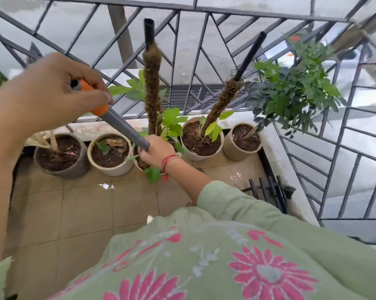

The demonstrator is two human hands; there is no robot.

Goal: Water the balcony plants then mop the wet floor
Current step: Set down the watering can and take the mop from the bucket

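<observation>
A grey mop pole (124, 126) is gripped at its orange top by the left hand (61, 89), lower by the right hand (155, 151). Pots (111, 168) are lined under the railing (269, 14), with open tiled floor (85, 208) before them

The left hand (59, 89) is raised close, fingers curled round the pole (125, 129) top; the right hand (155, 151), arm outstretched, apparently grips it lower.
</observation>
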